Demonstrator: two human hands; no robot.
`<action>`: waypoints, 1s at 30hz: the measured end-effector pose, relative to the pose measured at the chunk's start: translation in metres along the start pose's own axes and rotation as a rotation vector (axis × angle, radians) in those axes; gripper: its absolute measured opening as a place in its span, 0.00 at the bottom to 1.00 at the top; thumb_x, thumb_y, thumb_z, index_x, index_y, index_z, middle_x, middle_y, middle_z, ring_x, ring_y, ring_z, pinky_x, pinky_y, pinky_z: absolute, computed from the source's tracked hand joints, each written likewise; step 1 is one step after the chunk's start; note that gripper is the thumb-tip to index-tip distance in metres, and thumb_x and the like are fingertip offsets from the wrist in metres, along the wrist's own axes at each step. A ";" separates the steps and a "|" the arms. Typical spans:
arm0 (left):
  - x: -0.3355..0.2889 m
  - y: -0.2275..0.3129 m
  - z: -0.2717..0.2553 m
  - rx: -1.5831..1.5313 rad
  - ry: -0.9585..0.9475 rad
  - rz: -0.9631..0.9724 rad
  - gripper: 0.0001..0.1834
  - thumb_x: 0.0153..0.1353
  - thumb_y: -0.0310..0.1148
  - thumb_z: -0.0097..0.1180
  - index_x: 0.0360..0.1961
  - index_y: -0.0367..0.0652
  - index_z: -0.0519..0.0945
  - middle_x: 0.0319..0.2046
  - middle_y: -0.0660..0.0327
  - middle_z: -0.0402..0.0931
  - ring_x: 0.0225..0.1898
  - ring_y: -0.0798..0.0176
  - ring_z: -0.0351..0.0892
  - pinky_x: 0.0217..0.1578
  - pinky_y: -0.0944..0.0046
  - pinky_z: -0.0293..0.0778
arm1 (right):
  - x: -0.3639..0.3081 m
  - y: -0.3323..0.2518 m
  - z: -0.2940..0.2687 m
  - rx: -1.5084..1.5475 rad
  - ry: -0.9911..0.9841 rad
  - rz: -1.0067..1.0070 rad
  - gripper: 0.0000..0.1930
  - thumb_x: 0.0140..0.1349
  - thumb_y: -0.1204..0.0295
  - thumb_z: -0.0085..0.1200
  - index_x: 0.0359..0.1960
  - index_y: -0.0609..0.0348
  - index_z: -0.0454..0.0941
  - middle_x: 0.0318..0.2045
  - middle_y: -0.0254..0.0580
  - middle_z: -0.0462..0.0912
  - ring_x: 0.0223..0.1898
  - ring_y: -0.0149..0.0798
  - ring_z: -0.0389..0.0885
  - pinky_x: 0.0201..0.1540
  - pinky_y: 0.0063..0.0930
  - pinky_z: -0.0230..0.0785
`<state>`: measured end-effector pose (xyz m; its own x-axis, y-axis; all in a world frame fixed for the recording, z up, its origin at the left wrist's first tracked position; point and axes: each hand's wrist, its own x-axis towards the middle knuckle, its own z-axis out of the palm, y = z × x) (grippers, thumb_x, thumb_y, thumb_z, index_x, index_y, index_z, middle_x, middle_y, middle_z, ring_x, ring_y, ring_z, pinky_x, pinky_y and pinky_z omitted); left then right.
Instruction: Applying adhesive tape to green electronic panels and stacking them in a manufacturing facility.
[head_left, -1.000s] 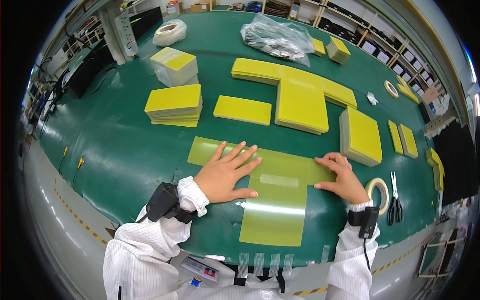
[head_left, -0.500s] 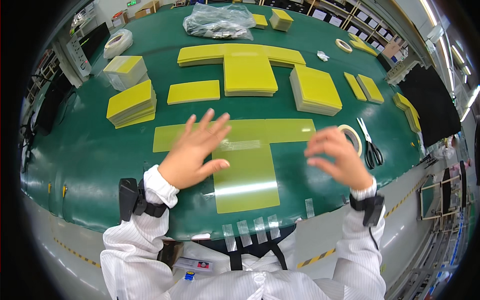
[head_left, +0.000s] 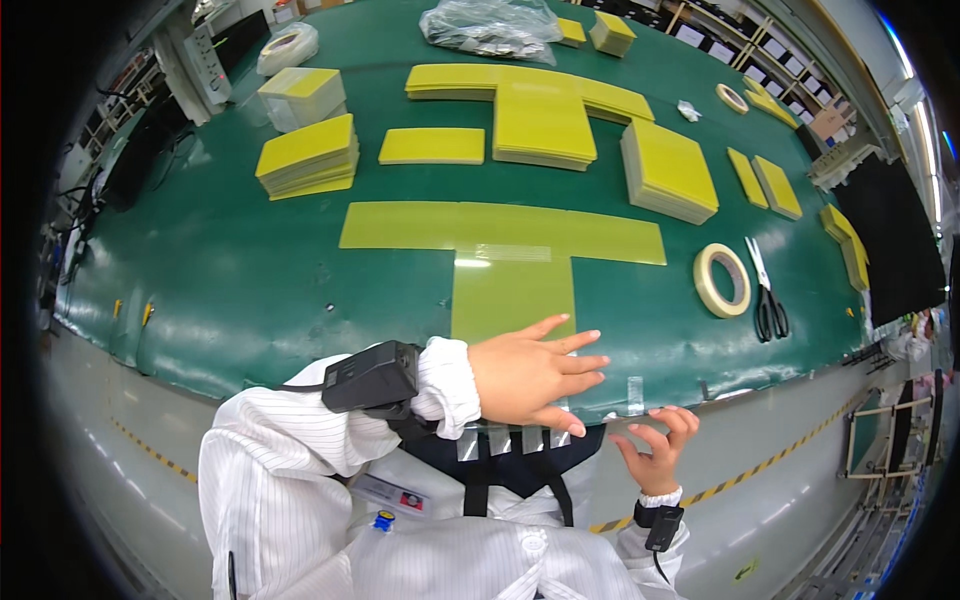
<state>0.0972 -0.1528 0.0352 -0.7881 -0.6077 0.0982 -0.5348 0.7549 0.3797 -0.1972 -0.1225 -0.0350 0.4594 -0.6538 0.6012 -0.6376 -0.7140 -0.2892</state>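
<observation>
Thin yellow sheets (head_left: 510, 300) lie in a T shape on the green table, with a strip of clear tape (head_left: 513, 253) across the join between crossbar and stem. My left hand (head_left: 535, 375) is spread, palm down, over the stem's lower end and hides part of it. Below its wrist and thumb, several clear tape strips (head_left: 467, 445) hang from the table's front edge. My right hand (head_left: 660, 450) is just off that edge, empty, fingers loosely bent and thumb apart. Its fingertips are close to a single tape strip (head_left: 635, 395) stuck at the edge.
A tape roll (head_left: 722, 281) and black-handled scissors (head_left: 765, 300) lie to the right. Beyond the sheets stand yellow sheet stacks (head_left: 545, 125), with more at left (head_left: 308, 158) and right (head_left: 670, 170). A clear plastic bag (head_left: 490, 28) lies at the back.
My left hand has moved right and nearer, from the T's left arm to its stem. The right hand has dropped from beside the tape roll to the table's front edge. The view has shifted.
</observation>
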 end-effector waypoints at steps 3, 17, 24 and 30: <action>-0.013 0.000 -0.005 0.005 0.017 -0.027 0.37 0.63 0.60 0.41 0.60 0.38 0.67 0.65 0.55 0.60 0.69 0.48 0.52 0.64 0.39 0.50 | 0.009 -0.008 -0.005 -0.058 -0.002 -0.067 0.14 0.37 0.63 0.73 0.25 0.39 0.80 0.43 0.27 0.71 0.47 0.42 0.65 0.51 0.42 0.54; -0.061 0.016 0.026 0.007 0.129 0.014 0.31 0.58 0.61 0.48 0.59 0.57 0.73 0.66 0.62 0.60 0.66 0.50 0.58 0.64 0.43 0.53 | 0.067 -0.058 0.003 0.196 -0.238 -0.102 0.11 0.44 0.65 0.69 0.30 0.45 0.82 0.36 0.25 0.79 0.42 0.33 0.72 0.52 0.38 0.53; -0.063 0.014 0.028 -0.022 0.123 0.018 0.32 0.57 0.61 0.49 0.59 0.57 0.73 0.66 0.60 0.58 0.66 0.50 0.57 0.65 0.45 0.53 | 0.082 -0.065 0.004 0.367 -0.319 -0.118 0.09 0.46 0.72 0.67 0.28 0.53 0.80 0.35 0.30 0.80 0.38 0.37 0.74 0.44 0.36 0.61; -0.063 0.018 0.026 -0.027 0.135 -0.010 0.30 0.58 0.60 0.49 0.56 0.56 0.76 0.66 0.61 0.60 0.67 0.52 0.56 0.64 0.45 0.54 | 0.076 -0.062 0.012 0.485 -0.224 0.048 0.07 0.46 0.77 0.66 0.25 0.57 0.80 0.32 0.35 0.81 0.35 0.39 0.75 0.38 0.31 0.66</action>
<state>0.1293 -0.0950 0.0119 -0.7340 -0.6438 0.2164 -0.5323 0.7432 0.4053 -0.1151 -0.1307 0.0194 0.5913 -0.6882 0.4205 -0.3269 -0.6812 -0.6551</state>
